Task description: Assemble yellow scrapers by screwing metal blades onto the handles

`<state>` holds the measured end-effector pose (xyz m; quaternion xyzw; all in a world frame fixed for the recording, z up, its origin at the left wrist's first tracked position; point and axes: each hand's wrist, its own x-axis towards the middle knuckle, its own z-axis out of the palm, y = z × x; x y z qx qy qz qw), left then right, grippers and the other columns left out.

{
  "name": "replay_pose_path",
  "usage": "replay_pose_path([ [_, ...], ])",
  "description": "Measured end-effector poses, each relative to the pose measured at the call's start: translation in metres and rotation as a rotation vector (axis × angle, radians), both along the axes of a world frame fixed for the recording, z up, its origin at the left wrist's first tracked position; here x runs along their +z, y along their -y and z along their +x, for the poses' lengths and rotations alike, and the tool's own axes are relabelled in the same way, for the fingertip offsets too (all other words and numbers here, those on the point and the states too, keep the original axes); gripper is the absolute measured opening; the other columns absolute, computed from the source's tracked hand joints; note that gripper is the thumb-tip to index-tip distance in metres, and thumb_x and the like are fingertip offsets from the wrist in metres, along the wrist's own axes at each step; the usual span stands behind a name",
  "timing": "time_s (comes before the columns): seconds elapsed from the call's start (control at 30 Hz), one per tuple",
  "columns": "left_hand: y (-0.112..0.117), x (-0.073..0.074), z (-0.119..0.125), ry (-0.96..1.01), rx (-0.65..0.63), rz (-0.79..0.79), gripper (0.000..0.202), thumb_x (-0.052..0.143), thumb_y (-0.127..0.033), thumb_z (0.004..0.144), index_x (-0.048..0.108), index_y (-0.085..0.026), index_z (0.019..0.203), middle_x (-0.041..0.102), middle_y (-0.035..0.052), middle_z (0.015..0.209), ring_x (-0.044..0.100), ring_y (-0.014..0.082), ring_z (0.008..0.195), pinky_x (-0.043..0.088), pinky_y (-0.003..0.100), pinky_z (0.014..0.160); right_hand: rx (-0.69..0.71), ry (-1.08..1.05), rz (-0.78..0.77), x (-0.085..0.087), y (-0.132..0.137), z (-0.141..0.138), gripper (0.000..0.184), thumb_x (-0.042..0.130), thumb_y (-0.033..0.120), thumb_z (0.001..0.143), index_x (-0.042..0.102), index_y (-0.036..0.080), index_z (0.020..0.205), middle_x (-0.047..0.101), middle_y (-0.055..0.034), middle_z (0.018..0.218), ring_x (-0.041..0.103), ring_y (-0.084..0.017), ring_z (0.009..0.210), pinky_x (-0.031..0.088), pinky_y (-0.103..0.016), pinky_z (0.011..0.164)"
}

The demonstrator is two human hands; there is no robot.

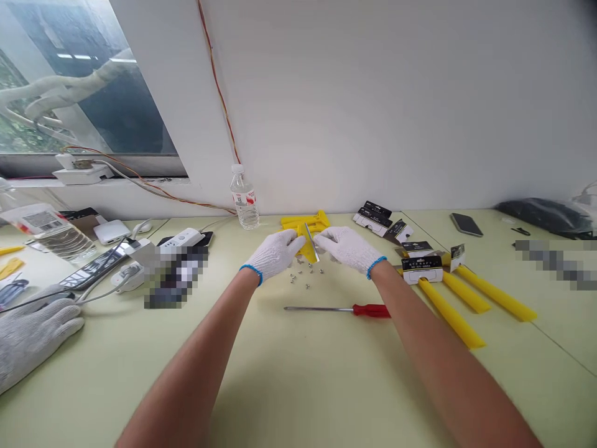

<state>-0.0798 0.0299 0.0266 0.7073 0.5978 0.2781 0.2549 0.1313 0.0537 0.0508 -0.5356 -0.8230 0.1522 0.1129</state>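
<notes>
My left hand (275,254) and my right hand (347,249) wear white knit gloves with blue cuffs and meet over a yellow plastic piece (306,249). A narrow metal blade (313,242) stands against that piece, with my right fingertips on it. Just below my hands lie several small silver screws (301,272). A red-handled screwdriver (359,310) rests on the table nearer me, untouched. Further yellow plastic parts (305,219) lie behind my hands.
Long yellow bars (466,292) and black-and-white packaged cards (422,269) lie to the right. A water bottle (244,198) stands against the wall. A smartphone (466,224) lies far right. Left are a power strip (181,239), cables and a loose white glove (32,336).
</notes>
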Motion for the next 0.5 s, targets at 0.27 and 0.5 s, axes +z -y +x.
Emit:
replay_pose_path([
  [0.27, -0.003, -0.003, -0.019, 0.040, 0.068, 0.022, 0.044, 0.042, -0.057, 0.099, 0.056, -0.020, 0.080, 0.074, 0.0043, 0.087, 0.059, 0.0138, 0.057, 0.044, 0.028, 0.055, 0.100, 0.090, -0.087, -0.043, -0.031, 0.005, 0.042, 0.050, 0.041, 0.110, 0.062, 0.005, 0.130, 0.057, -0.0127, 0.122, 0.058, -0.018, 0.116, 0.053, -0.032, 0.103],
  [0.5, -0.003, -0.002, -0.022, 0.070, 0.065, -0.018, 0.045, 0.044, -0.060, 0.098, 0.060, -0.020, 0.085, 0.075, 0.0058, 0.089, 0.061, 0.0142, 0.058, 0.044, 0.027, 0.054, 0.139, 0.111, -0.165, -0.040, -0.022, 0.013, 0.039, 0.050, 0.039, 0.110, 0.063, 0.008, 0.130, 0.057, -0.0136, 0.122, 0.058, -0.015, 0.112, 0.054, -0.031, 0.101],
])
